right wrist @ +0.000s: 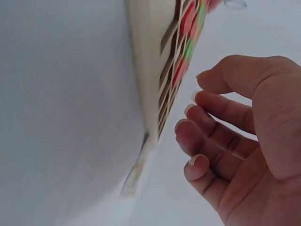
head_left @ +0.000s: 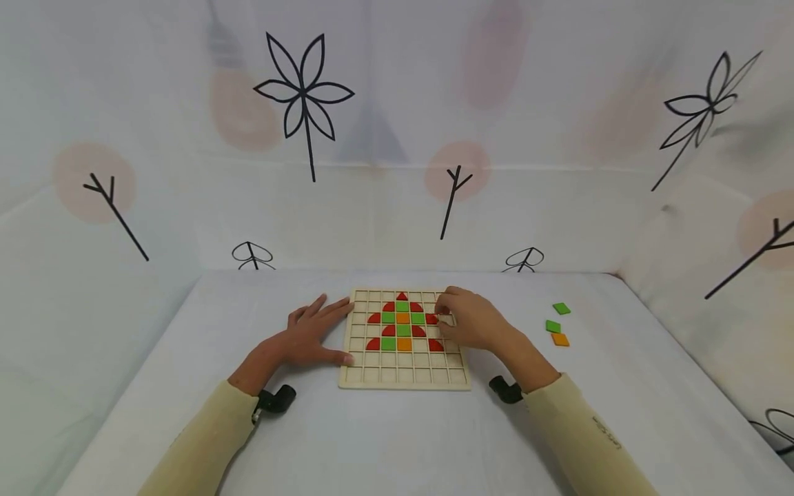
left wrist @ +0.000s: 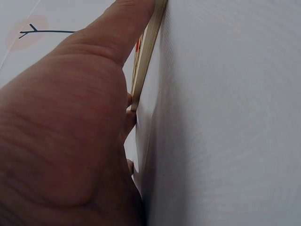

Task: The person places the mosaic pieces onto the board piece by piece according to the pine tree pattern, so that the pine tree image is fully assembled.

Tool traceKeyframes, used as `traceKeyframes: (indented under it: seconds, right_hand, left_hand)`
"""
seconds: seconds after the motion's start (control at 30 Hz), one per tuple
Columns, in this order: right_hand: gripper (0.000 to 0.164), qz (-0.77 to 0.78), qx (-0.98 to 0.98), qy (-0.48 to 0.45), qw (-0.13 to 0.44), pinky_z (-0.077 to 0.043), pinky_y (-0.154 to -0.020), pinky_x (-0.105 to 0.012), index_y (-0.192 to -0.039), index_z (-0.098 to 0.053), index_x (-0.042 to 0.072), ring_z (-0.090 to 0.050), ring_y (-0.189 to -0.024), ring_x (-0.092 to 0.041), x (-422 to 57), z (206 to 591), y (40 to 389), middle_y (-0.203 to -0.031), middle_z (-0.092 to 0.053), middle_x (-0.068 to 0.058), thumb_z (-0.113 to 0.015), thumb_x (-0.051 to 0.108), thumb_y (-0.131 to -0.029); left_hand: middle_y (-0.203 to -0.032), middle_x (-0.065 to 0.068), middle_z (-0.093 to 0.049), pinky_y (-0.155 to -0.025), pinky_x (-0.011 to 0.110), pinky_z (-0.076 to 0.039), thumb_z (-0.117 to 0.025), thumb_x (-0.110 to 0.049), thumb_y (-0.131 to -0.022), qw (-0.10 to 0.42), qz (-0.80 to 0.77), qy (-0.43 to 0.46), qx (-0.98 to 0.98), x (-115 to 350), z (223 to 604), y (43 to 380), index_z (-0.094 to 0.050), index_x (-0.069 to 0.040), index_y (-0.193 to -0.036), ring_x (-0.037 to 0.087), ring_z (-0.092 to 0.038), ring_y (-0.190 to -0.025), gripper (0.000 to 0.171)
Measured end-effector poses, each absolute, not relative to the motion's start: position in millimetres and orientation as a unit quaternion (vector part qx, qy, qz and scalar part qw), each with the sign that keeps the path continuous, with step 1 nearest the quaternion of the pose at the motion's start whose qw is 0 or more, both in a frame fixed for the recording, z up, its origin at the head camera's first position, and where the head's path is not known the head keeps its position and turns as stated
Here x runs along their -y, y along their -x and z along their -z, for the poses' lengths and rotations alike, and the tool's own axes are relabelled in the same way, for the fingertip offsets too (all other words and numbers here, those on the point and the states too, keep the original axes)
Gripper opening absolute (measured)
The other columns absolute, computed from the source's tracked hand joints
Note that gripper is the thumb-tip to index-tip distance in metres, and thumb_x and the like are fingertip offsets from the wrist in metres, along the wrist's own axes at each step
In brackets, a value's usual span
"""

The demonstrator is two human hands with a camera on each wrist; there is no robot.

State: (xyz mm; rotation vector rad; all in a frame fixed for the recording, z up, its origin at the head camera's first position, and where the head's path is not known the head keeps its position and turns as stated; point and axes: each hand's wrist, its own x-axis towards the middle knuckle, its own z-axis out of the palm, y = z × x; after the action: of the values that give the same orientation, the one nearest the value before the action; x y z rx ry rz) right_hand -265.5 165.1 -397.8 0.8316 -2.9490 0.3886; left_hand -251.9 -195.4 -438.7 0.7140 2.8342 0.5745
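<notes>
A square wooden grid board (head_left: pixel 403 375) lies flat on the white table. Red quarter-round tiles (head_left: pixel 374 318), green square tiles (head_left: pixel 388 343) and orange square tiles (head_left: pixel 403 317) sit in its cells, below a red triangle (head_left: pixel 402 297) near the top. My left hand (head_left: pixel 307 337) is spread at the board's left edge, its thumb and fingertips touching the rim. Over the right side hovers my right hand (head_left: pixel 474 320), fingers loosely bent beside a red tile (head_left: pixel 431 319). The right wrist view shows nothing between its thumb and fingers (right wrist: pixel 211 101).
Two loose green tiles (head_left: pixel 561 308) and one orange tile (head_left: pixel 560 339) lie on the table to the right of the board. White cloth walls (head_left: pixel 397 227) with drawn plants stand behind and at both sides.
</notes>
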Motion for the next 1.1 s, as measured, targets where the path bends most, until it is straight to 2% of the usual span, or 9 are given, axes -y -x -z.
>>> traceKeyframes:
  seconds: [0.27,0.53,0.87,1.1]
  right_hand:
    - [0.014,-0.158,0.960,-0.221,0.071,-0.055,-0.080,-0.045,-0.105,-0.074,0.003,-0.062,-0.086,-0.022,-216,398,284,-0.098,-0.068,-0.007,-0.075,0.010,-0.093]
    - [0.018,-0.170,0.968,-0.178,0.058,-0.055,-0.082,-0.050,-0.108,-0.073,-0.001,-0.063,-0.088,-0.029,-253,395,290,-0.101,-0.069,-0.013,-0.072,0.009,-0.093]
    - [0.024,-0.190,0.973,-0.132,0.019,-0.054,-0.085,-0.052,-0.114,-0.071,-0.004,-0.063,-0.093,-0.033,-300,388,290,-0.104,-0.070,-0.017,-0.070,0.012,-0.096]
    - [0.025,-0.158,0.983,-0.078,-0.050,-0.054,-0.075,-0.046,-0.107,-0.069,-0.004,-0.060,-0.085,-0.029,-325,385,289,-0.098,-0.067,-0.016,-0.071,0.018,-0.095]
  left_hand:
    - [-0.178,-0.001,-0.021,-0.123,0.070,-0.009,-0.076,-0.071,-0.085,0.080,-0.192,-0.241,-0.948,196,438,252,-0.027,-0.024,-0.170,0.043,0.000,-0.164,0.109]
    - [-0.178,-0.002,-0.019,-0.123,0.070,-0.009,-0.076,-0.072,-0.085,0.083,-0.196,-0.241,-0.947,197,440,253,-0.026,-0.025,-0.171,0.042,0.001,-0.164,0.110]
    - [-0.178,-0.002,-0.019,-0.123,0.069,-0.008,-0.075,-0.073,-0.085,0.081,-0.193,-0.245,-0.947,196,440,255,-0.026,-0.025,-0.171,0.042,0.001,-0.164,0.110]
    - [-0.178,-0.003,-0.018,-0.123,0.069,-0.008,-0.075,-0.073,-0.085,0.082,-0.193,-0.244,-0.947,197,440,254,-0.025,-0.025,-0.171,0.041,0.002,-0.164,0.110]
